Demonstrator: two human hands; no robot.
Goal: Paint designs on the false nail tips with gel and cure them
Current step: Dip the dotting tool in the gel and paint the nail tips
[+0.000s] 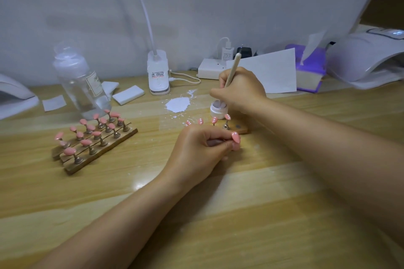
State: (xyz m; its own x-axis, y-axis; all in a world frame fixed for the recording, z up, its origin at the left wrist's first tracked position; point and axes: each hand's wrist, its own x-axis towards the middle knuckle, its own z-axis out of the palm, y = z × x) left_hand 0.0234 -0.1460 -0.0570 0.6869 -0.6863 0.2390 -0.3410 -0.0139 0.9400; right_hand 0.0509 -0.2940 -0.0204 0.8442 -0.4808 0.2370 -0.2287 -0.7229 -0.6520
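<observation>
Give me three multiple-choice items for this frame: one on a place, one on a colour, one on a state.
1. Where does the clear bottle stand?
A. Behind the wooden rack of nail tips, at the left
B. Beside the curing lamp at the right
C. In front of the left hand

2. What colour are the nail tips on that rack?
A. White
B. Pink
C. Purple

3. What is the right hand doing?
A. Lying flat on the table
B. Holding the sheet of paper
C. Holding a dotting pen tip-down at the small white jar

Answers:
1 A, the bottle rises just behind the rack on the left side.
2 B, every tip there is pink.
3 C, its grip is round the pen, whose lower end points into the jar, while the left hand pinches a pink nail tip.
</observation>
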